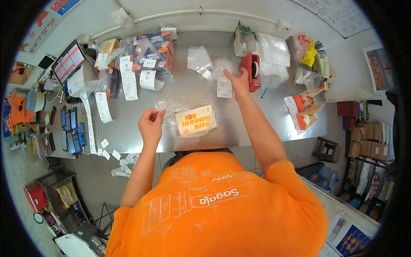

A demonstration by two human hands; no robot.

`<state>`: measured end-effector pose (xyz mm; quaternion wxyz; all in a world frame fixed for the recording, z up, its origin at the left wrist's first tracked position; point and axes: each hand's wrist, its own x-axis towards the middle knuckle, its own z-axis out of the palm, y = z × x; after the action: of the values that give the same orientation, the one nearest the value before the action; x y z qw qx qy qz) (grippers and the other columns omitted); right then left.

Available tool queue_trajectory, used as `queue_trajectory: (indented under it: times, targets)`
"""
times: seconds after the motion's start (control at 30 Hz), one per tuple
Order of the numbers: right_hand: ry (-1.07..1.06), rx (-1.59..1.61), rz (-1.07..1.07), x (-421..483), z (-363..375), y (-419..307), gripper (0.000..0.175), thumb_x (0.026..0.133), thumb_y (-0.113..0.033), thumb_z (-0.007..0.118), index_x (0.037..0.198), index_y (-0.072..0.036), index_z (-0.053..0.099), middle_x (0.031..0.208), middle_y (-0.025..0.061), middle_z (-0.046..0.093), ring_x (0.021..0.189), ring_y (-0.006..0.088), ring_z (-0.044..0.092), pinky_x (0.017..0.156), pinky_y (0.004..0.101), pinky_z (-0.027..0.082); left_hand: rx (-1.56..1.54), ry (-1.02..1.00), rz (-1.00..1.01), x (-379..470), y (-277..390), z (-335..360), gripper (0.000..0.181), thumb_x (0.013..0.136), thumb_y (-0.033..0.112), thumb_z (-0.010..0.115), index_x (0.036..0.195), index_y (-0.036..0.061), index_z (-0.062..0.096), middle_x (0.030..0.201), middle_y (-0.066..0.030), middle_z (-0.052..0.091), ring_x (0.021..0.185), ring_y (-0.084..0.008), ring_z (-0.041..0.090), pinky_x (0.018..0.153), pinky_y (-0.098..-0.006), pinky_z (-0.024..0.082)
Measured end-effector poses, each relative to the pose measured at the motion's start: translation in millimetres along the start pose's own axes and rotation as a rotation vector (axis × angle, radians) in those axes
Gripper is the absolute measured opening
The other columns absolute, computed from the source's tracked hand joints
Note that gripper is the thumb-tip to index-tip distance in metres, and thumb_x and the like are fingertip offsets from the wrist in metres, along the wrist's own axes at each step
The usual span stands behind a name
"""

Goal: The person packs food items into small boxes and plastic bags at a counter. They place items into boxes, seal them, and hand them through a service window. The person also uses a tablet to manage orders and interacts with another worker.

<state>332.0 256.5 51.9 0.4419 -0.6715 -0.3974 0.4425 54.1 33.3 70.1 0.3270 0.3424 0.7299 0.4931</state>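
My left hand (151,125) pinches the gathered end of a clear plastic bag (169,116). Inside that bag a cream food box (194,122) with orange lettering lies near the table's front edge. My right hand (238,80) is spread beside a red tape dispenser (251,73), thumb and fingers apart; whether the fingertips touch the dispenser I cannot tell. Just left of this hand lies another clear plastic bag (221,68), with a printed receipt (224,88) below it. A flat whitish plastic bag (199,59) lies further left.
Bagged boxes (157,48) with receipts stand at the back left, near a monitor (68,62) and several phones (73,119). A clear plastic tub (244,44) and stacked plastic bags (273,56) sit at the back right. Open food boxes (305,110) are at the right edge; a green pen (264,92) lies nearby.
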Motion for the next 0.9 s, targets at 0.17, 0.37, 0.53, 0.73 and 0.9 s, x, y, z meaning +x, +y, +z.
queue_trajectory:
  times: [0.17, 0.37, 0.53, 0.73, 0.9]
  targets:
    - [-1.024, 0.086, -0.369, -89, -9, 16, 0.065, 0.085, -0.01, 0.091, 0.144, -0.01, 0.063, 0.129, 0.0166, 0.071, 0.116, 0.032, 0.073, 0.1, 0.0427, 0.058, -0.162, -0.297, -0.009, -23, 5, 38, 0.014, 0.107, 0.014, 0.077, 0.104, 0.0, 0.077, 0.096, -0.0001, 0.073, 0.077, -0.0087, 0.065, 0.068, -0.0256, 0.055]
    - [-0.556, -0.126, -0.805, -122, 28, 54, 0.018, 0.086, -0.003, 0.08, 0.099, -0.006, 0.068, 0.107, 0.0165, 0.063, 0.1, 0.0398, 0.067, 0.088, 0.0444, 0.056, 0.706, -0.142, 0.46, 4, -35, 36, 0.041, 0.089, -0.004, 0.072, 0.122, 0.0151, 0.086, 0.144, -0.0185, 0.064, 0.129, -0.0377, 0.061, 0.112, -0.0478, 0.049]
    - [-0.749, -0.512, -0.936, -116, 59, 98, 0.029, 0.098, -0.034, 0.077, 0.1, -0.005, 0.073, 0.118, 0.0186, 0.071, 0.115, 0.0407, 0.069, 0.098, 0.0493, 0.055, 0.529, -0.343, 0.326, 20, -37, 39, 0.071, 0.084, -0.014, 0.06, 0.149, 0.0102, 0.073, 0.134, -0.0212, 0.07, 0.119, -0.0385, 0.069, 0.1, -0.0415, 0.056]
    - [-0.976, -0.923, -0.728, -117, 34, 88, 0.043, 0.104, -0.037, 0.07, 0.126, -0.001, 0.074, 0.13, 0.0229, 0.073, 0.135, 0.0391, 0.064, 0.119, 0.0556, 0.044, 0.448, -0.282, 0.284, -29, -2, 42, 0.077, 0.084, -0.015, 0.057, 0.156, 0.009, 0.068, 0.131, -0.0168, 0.07, 0.115, -0.0231, 0.069, 0.083, -0.0349, 0.058]
    - [-0.337, -0.75, -0.623, -89, -14, 114, 0.061, 0.097, -0.026, 0.078, 0.149, 0.002, 0.062, 0.134, 0.0262, 0.072, 0.13, 0.0436, 0.067, 0.112, 0.0521, 0.054, 0.322, -0.142, -0.026, -29, -19, 27, 0.037, 0.098, 0.0, 0.071, 0.135, 0.004, 0.076, 0.107, -0.0104, 0.073, 0.095, -0.0144, 0.069, 0.071, -0.03, 0.056]
